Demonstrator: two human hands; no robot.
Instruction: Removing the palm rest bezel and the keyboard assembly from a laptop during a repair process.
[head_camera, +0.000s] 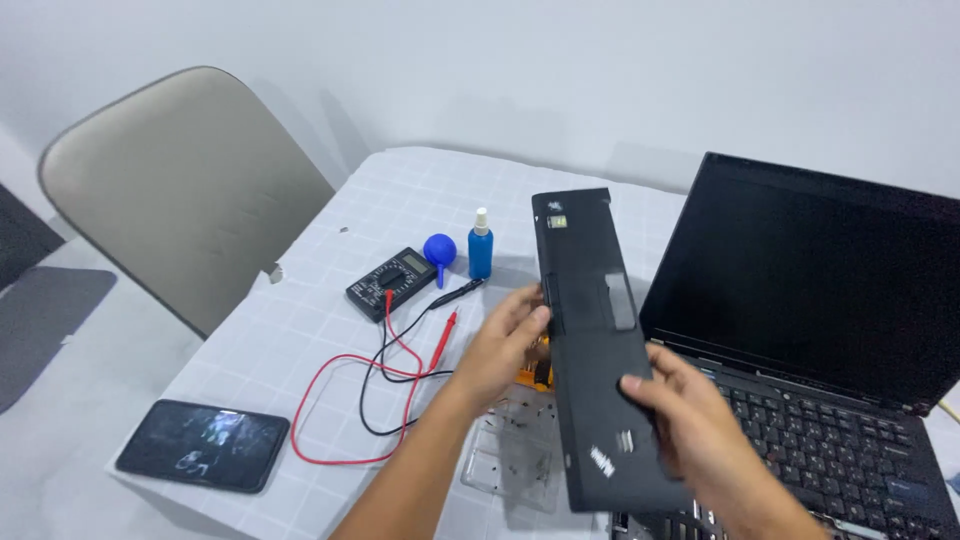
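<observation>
I hold a long black laptop palm-rest panel (592, 340) upright above the table, its touchpad cut-out and buttons facing me. My left hand (500, 345) grips its left edge near the middle. My right hand (690, 425) holds its lower right edge. Just to the right sits an open black laptop (820, 300) with a dark screen and its keyboard exposed.
On the white checked table (290, 340) lie a black multimeter (390, 283) with red and black leads (390, 385), a blue blower bulb (439, 250), a blue spray bottle (480, 245), a dark phone (203, 445), and a clear tray with small screws (515, 445). A beige chair (180, 185) stands at the left.
</observation>
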